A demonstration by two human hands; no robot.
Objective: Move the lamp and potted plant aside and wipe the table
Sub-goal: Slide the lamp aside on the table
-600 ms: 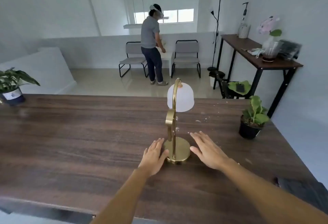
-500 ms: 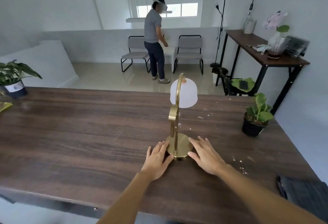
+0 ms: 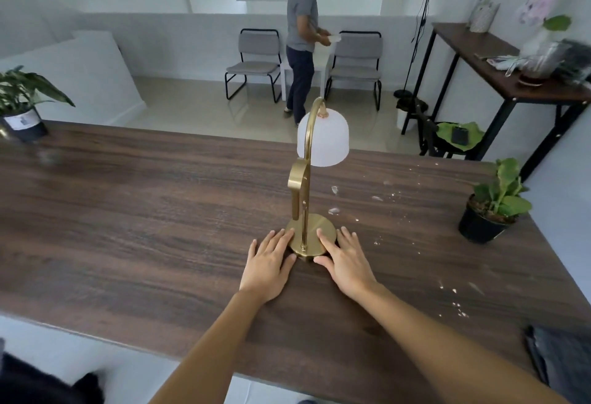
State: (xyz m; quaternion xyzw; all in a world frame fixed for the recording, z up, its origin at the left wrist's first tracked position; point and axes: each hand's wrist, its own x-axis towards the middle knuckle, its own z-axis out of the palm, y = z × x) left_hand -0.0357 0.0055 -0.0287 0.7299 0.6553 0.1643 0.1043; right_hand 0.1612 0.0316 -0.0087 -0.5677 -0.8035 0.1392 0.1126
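Note:
A brass lamp [image 3: 307,176] with a white dome shade stands upright in the middle of the dark wooden table [image 3: 144,218]. My left hand [image 3: 268,263] lies flat on the table, fingertips touching the left rim of the lamp's round base. My right hand [image 3: 343,259] lies flat on the other side, fingers resting on the base's right edge. Neither hand is closed around the lamp. A small potted plant [image 3: 491,205] in a black pot stands near the table's right edge. White crumbs [image 3: 377,199] lie scattered between lamp and plant and along the right side.
A second potted plant [image 3: 22,109] stands at the table's far left corner. A dark grey cloth [image 3: 559,362] lies at the near right corner. Beyond the table a person [image 3: 300,39] stands by two chairs; a side table [image 3: 499,74] lines the right wall.
Both hands have slid forward and closed in on the lamp's base, now touching it on either side. The lamp has not moved on the table.

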